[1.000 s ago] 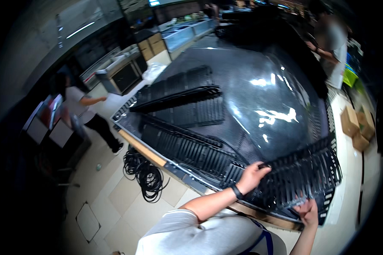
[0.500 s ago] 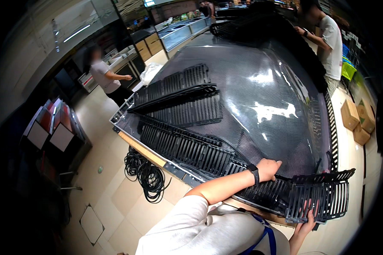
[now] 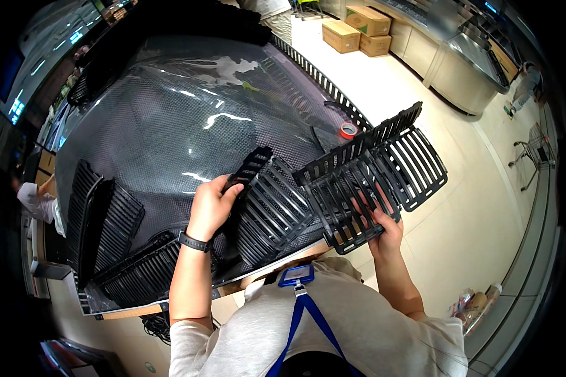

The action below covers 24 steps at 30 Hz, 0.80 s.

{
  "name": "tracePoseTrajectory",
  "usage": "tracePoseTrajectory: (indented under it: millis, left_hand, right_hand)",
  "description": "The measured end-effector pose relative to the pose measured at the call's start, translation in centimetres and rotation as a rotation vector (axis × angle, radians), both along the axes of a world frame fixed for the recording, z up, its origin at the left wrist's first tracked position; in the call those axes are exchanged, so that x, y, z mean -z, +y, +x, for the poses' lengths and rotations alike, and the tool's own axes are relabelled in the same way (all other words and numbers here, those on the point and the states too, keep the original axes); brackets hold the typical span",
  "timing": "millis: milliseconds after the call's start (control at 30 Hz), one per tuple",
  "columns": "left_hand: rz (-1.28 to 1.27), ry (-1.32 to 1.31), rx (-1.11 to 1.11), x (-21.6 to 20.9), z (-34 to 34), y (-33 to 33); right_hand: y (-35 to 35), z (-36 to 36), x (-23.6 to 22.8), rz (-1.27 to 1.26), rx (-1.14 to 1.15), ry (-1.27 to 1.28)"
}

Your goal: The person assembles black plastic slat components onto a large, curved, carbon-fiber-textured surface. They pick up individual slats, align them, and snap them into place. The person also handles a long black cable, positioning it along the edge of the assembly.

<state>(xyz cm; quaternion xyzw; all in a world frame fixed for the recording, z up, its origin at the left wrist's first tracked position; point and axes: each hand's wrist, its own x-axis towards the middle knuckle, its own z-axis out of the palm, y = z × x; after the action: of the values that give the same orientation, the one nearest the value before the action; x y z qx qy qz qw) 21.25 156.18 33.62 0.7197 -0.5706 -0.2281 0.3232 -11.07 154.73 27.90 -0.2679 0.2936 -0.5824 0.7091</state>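
Overhead, clear plastic sheet (image 3: 188, 113) covers the table (image 3: 138, 310); pale tiled floor (image 3: 459, 207).

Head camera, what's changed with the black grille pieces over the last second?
The right hand has lifted one slatted grille off the table edge and now holds it up, apart from the rest. The left hand moved to grip another grille section lying on the plastic-covered table. The view also swung round. The stacked grilles at the left stayed put.
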Motion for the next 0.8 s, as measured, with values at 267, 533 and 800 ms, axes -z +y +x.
tracePoseTrajectory:
  millis: [267, 533, 800]
  left_hand:
    - [-0.201, 0.172, 0.012, 1.2, -0.2, 0.9]
    - [-0.233, 0.285, 0.038, 1.5, 0.1, 1.2]
    - [-0.345, 0.184, 0.088, 0.6, 0.2, 3.0]
  right_hand:
    - [-0.7, -0.5, -2.8, -0.073, 0.074, 0.028]
    - [-1.8, 1.3, -4.6, -0.126, 0.050, -0.105]
    - [-2.3, 1.9, -6.0, -0.152, -0.041, -0.169]
